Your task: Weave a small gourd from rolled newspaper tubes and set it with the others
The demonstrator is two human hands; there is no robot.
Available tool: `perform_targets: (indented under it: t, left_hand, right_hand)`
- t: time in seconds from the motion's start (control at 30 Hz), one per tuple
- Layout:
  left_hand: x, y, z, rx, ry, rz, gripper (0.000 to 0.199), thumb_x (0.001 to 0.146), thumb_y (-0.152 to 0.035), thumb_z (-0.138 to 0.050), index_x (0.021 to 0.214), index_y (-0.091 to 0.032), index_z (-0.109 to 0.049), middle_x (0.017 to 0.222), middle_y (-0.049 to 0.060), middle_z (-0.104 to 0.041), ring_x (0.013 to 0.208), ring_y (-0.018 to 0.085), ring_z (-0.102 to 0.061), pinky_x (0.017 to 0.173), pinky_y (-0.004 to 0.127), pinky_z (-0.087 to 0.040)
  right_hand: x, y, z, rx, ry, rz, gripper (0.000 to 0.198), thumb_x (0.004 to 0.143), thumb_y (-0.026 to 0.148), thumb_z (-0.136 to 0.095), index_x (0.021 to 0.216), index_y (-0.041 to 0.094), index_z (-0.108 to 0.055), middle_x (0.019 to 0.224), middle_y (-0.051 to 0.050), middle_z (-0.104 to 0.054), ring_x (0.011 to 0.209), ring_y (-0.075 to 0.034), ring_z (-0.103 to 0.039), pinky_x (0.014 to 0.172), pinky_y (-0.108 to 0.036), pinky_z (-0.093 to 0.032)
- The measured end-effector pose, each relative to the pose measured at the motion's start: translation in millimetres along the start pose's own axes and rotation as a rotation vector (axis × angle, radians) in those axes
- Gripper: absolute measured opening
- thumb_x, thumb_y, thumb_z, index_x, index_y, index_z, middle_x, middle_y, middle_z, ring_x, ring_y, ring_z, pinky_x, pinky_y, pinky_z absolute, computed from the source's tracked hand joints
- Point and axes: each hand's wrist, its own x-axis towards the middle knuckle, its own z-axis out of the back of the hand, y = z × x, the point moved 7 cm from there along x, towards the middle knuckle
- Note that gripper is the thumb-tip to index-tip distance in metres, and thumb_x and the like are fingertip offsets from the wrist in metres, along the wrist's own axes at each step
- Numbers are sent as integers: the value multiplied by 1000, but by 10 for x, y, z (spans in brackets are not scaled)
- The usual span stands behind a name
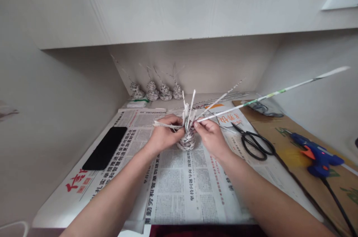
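Observation:
In the middle of the newspaper-covered table stands a small woven paper gourd (187, 143), with several rolled-paper stakes (192, 104) sticking up from its top. My left hand (167, 132) is closed around its left side near the rim, thumb against the weave. At the right side, my right hand (209, 134) pinches a long rolled-paper strip (237, 107) where it meets the stakes. That strip reaches far up to the right, white with green patches. Another paper strip (223, 95) slants up behind it. The fingertips behind the stakes are partly hidden.
Several finished woven gourds (165, 92) line the back wall. A black phone (105, 148) lies left on the newspaper (179, 199). Black scissors (257, 144) lie to the right, beside cardboard (296, 158) bearing a blue glue gun (319, 155) with its cord. A cabinet overhangs the back.

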Motion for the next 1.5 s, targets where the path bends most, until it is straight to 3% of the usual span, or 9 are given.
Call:
perform_targets:
  t: [0.2, 0.37, 0.5, 0.7, 0.93, 1.03, 1.17, 1.37, 1.5]
  left_hand:
    - [-14, 20, -41, -66, 63, 39, 6, 71, -14, -59, 73, -14, -65, 69, 2, -64, 63, 13, -56, 59, 22, -45]
    - [-28, 198, -27, -170, -17, 241, 9, 70, -15, -59, 75, -15, -66, 67, 1, -65, 54, 13, -59, 49, 22, -48]
    - [-33, 260, -13, -236, -30, 346, 10, 67, -17, -62, 76, -14, -67, 67, 1, -66, 47, 12, -59, 43, 22, -50]
    - [-27, 204, -6, -250, -2, 321, 5, 69, -16, -61, 71, -14, -65, 58, -2, -60, 42, 10, -55, 39, 19, -47]
    - [-54, 158, -34, -254, 34, 307, 5, 70, -20, -65, 72, -15, -65, 59, -2, -61, 42, 10, -54, 39, 21, -46]
    - [-66, 151, -51, -264, 53, 312, 7, 69, -21, -67, 73, -15, -67, 61, 0, -64, 44, 11, -55, 40, 23, -47]
    - [-73, 151, -72, -308, 96, 337, 9, 69, -20, -67, 75, -13, -68, 64, 1, -66, 45, 10, -54, 40, 21, -46]
    - [-68, 103, -93, -321, 189, 320, 9, 71, -16, -64, 79, -12, -68, 71, 2, -68, 53, 10, -59, 49, 21, -51]
    - [-71, 100, -116, -349, 219, 308, 9, 73, -18, -65, 79, -12, -68, 65, 0, -66, 46, 8, -55, 43, 20, -49]
  right_hand:
    - [19, -5, 14, -10, -5, -9, 25, 77, 46, -67, 77, 21, -71, 78, -2, -71, 70, -19, -62, 71, -31, -49]
    - [34, 33, 133, -225, -59, -8, 36, 83, 52, -60, 75, 19, -72, 75, -4, -72, 71, -20, -64, 64, -30, -48]
    - [-5, 132, 75, -251, -4, 93, 27, 82, 46, -64, 83, 20, -72, 82, -5, -73, 74, -19, -64, 69, -31, -50]
    - [-34, 92, -40, -225, 65, 80, 22, 77, 34, -71, 93, 20, -68, 84, -5, -70, 78, -18, -65, 73, -32, -52]
    - [0, 52, 0, -120, 74, -102, 26, 74, 37, -71, 90, 19, -61, 69, 2, -62, 54, -11, -55, 52, -25, -47]
    - [-13, 93, 2, -190, 80, -38, 31, 71, 36, -74, 94, 20, -60, 71, 2, -60, 57, -11, -55, 54, -25, -46]
    - [-36, 169, -12, -312, 119, 61, 24, 74, 34, -73, 90, 20, -62, 75, 0, -62, 66, -12, -57, 61, -25, -47]
    - [-66, 185, -46, -381, 262, 31, 21, 75, 35, -71, 80, 20, -58, 70, 3, -58, 61, -11, -53, 56, -24, -43]
    - [-71, 202, -9, -362, 134, 117, 12, 80, 31, -64, 82, 20, -58, 72, 2, -59, 62, -12, -55, 57, -24, -44]
